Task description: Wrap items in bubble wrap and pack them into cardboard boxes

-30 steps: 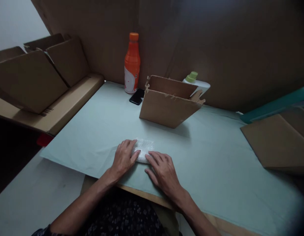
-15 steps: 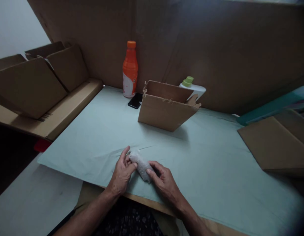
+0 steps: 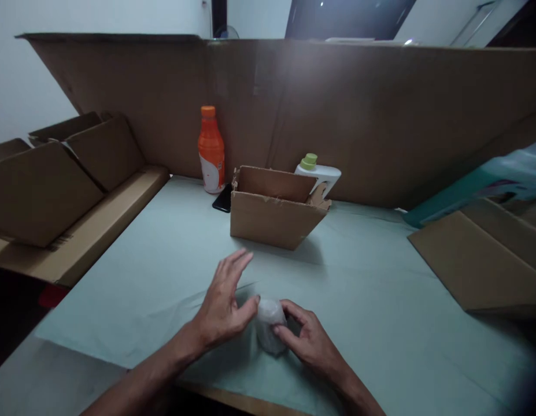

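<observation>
The right hand [image 3: 309,341] grips a small white wrapped bundle [image 3: 269,323], fingers curled around its right side, holding it just above the pale green sheet [image 3: 163,271] that covers the counter [image 3: 233,398], near the front edge. The left hand [image 3: 224,303] is open, fingers spread and stretched forward, with only the thumb touching the bundle's upper left side. The bundle looks like something rolled in clear or whitish wrap; what lies inside cannot be told. Behind the hands, further back on the sheet, stands 1 open cardboard box [image 3: 274,216] with torn flaps. Just behind its right corner is a white bottle with a green cap [image 3: 317,170]. To the left of the box an orange bottle [image 3: 211,150] stands upright against the tall cardboard wall [image 3: 380,115] at the back, and a black phone [image 3: 223,199] lies flat just beside the bottle's base, between it and the box. Folded cardboard boxes [image 3: 55,179] are stacked on the left side, well apart from the hands, and a flat cardboard piece [image 3: 480,260] lies on the right with a teal object [image 3: 488,185] behind it.
</observation>
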`<action>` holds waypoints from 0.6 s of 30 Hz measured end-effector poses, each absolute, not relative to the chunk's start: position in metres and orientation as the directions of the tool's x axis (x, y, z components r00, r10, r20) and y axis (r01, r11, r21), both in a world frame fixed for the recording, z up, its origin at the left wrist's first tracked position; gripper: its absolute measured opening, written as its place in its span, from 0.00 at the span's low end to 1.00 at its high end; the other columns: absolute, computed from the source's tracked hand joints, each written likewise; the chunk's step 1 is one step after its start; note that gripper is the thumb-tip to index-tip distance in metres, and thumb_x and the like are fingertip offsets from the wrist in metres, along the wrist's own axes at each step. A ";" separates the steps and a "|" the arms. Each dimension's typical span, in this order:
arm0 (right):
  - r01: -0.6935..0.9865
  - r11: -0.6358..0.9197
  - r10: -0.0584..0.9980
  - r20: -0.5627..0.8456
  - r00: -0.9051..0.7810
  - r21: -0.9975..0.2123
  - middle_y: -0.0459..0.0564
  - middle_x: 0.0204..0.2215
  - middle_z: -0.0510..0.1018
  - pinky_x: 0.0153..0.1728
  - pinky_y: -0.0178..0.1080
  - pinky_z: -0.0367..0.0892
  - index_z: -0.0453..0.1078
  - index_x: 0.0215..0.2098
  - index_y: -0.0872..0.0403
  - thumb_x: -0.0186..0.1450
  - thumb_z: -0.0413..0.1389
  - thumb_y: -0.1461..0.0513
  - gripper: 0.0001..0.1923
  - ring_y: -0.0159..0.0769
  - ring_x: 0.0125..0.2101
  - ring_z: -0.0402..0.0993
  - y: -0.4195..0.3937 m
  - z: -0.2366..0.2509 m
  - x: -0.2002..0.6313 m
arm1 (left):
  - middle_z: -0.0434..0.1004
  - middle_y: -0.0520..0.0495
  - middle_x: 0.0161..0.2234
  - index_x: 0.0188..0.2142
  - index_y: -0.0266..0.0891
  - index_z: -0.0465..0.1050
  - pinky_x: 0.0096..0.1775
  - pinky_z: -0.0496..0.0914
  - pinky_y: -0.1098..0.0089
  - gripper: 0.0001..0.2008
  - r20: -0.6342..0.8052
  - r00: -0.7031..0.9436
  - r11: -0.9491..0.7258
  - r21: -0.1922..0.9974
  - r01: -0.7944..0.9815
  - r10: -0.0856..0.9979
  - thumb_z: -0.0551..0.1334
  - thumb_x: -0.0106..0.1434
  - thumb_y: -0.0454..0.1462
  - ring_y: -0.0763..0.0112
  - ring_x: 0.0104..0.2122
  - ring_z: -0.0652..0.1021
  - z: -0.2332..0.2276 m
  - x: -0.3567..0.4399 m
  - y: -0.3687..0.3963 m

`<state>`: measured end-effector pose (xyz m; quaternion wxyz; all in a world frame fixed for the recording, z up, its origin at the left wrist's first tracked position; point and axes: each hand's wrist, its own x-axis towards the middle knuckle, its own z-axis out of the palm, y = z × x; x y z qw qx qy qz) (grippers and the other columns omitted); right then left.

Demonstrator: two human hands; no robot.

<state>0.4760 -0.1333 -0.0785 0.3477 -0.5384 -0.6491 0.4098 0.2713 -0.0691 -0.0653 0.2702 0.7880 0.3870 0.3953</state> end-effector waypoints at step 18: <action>0.464 0.325 0.652 0.550 0.522 -0.824 0.51 0.41 0.84 0.39 0.47 0.79 0.79 0.46 0.46 0.57 0.69 0.52 0.19 0.46 0.39 0.81 -0.077 0.014 0.574 | 0.81 0.47 0.45 0.45 0.44 0.75 0.65 0.53 0.43 0.15 0.660 0.428 -0.730 0.278 0.624 0.617 0.55 0.67 0.27 0.62 0.49 0.77 -0.039 0.294 0.027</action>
